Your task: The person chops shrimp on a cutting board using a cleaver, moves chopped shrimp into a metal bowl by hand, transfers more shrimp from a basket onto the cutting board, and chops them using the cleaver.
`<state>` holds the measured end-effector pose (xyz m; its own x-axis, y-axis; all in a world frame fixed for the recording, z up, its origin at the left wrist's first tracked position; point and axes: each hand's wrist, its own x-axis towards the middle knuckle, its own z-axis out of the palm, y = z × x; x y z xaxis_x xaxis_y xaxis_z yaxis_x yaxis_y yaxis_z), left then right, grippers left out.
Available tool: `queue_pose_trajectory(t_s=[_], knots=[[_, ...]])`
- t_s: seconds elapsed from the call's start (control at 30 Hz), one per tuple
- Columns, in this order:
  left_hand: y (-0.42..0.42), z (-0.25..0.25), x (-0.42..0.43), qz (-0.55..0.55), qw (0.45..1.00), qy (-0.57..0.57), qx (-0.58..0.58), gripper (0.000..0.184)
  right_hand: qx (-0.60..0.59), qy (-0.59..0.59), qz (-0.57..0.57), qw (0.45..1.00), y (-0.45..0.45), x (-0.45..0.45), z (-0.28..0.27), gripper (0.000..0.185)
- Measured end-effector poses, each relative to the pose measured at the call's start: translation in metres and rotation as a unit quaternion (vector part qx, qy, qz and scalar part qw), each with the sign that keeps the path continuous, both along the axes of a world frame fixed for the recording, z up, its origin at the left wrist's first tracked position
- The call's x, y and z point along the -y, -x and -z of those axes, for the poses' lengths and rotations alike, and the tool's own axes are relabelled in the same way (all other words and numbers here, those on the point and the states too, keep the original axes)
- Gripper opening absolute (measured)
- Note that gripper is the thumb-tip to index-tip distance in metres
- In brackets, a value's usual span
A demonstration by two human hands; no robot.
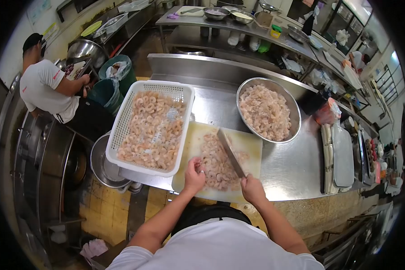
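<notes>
My right hand (253, 189) is closed around the handle of a cleaver (231, 154), whose long blade slants up and left over a pile of shrimp pieces (215, 167). The pile is spread over a pale yellowish cutting board (252, 172). At the pile's left edge is my left hand (195, 175), fingers loosely curled and apart, with nothing visible in them. Left of the board, a white perforated basket (189, 103) holds peeled shrimp (155, 128) and slightly overlaps the board's side. A round metal bowl (297, 114) full of shrimp pieces (265, 110) stands behind the board's right corner.
The steel table (292, 168) has a raised back edge. Stacked trays and lids (343, 155) stand at its right end. A metal pot (102, 166) sits below the basket. At left, a person (54, 85) works beside green bins (121, 74). Another counter (274, 31) holds bowls.
</notes>
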<state>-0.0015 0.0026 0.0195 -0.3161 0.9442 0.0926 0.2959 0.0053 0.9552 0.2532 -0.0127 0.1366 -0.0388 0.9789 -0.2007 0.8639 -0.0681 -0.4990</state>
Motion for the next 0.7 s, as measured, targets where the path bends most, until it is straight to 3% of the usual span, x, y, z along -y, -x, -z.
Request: queue_pose_trajectory(t_s=[0.07, 0.17, 0.27, 0.47, 0.57, 0.67, 0.7], knots=[[0.000, -0.023, -0.016, -0.029, 0.996, 0.087, 0.002, 0.041, 0.013, 0.023, -0.015, 1.000, -0.009, 0.004, 0.014, 0.038], [0.002, -0.035, -0.056, -0.023, 0.964, 0.061, -0.259, 0.039, -0.019, 0.029, 0.018, 0.999, -0.005, 0.010, -0.013, 0.038], [0.003, -0.042, -0.084, 0.058, 0.952, 0.139, -0.267, 0.032, -0.049, 0.008, 0.047, 0.998, -0.004, 0.010, -0.034, 0.038], [-0.007, -0.032, -0.086, 0.195, 0.966, 0.057, -0.161, 0.028, -0.098, -0.019, 0.084, 0.991, -0.003, 0.015, -0.058, 0.035], [-0.008, -0.042, -0.068, 0.168, 0.982, 0.034, -0.077, 0.031, -0.103, -0.022, 0.070, 0.992, 0.000, 0.013, -0.063, 0.032], [-0.004, -0.032, -0.051, 0.069, 0.985, -0.053, -0.147, 0.036, -0.086, -0.022, 0.045, 0.995, 0.011, 0.008, -0.062, 0.032], [-0.001, -0.028, -0.043, 0.060, 0.988, -0.028, -0.140, 0.037, -0.078, -0.022, 0.036, 0.996, 0.014, 0.007, -0.060, 0.033]])
